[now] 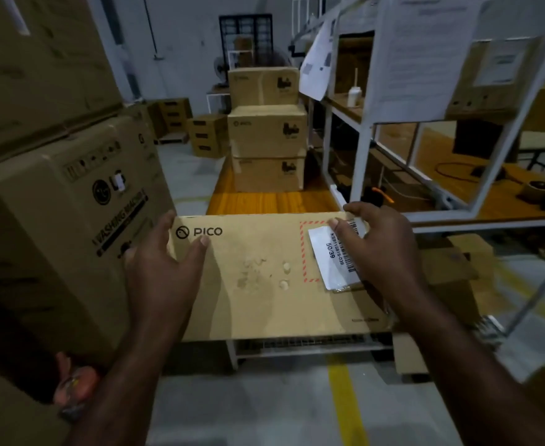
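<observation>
Left hand (pixel 165 268), right hand (pixel 383 252), fingers grasping flat scuffed cardboard box (pixel 264 284), glossy barcode label (pixel 335 262) on top

Side faces of PICO box (pixel 264 284) hidden under left hand (pixel 165 268) and right hand (pixel 383 252); right thumb covers part of label (pixel 335 265). Small print at its near right corner unreadable. Text on hanging papers (pixel 425 53) blurred. Left edge cuts off washing-machine carton (pixel 55 236).
</observation>
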The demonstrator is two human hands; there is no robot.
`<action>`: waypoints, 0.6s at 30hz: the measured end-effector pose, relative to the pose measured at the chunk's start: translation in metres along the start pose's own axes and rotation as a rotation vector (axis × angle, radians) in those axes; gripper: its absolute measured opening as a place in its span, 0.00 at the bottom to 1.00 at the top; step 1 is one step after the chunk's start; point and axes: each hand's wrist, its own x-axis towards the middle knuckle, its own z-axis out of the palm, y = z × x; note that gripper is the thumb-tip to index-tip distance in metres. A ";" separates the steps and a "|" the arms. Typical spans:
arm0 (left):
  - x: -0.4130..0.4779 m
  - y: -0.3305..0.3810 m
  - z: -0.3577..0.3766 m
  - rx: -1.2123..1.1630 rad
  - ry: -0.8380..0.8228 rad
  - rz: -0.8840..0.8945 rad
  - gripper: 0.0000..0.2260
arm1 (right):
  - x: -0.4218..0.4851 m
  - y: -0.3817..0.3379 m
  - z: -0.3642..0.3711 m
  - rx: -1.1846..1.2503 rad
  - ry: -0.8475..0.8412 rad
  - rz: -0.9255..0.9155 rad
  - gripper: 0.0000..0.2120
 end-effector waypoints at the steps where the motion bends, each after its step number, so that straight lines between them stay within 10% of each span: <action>1: 0.014 -0.003 0.009 0.000 0.005 0.001 0.29 | 0.015 0.001 0.012 -0.004 0.002 -0.007 0.24; 18: 0.296 -0.029 0.193 0.000 -0.084 0.036 0.26 | 0.261 0.023 0.207 -0.039 0.098 0.103 0.24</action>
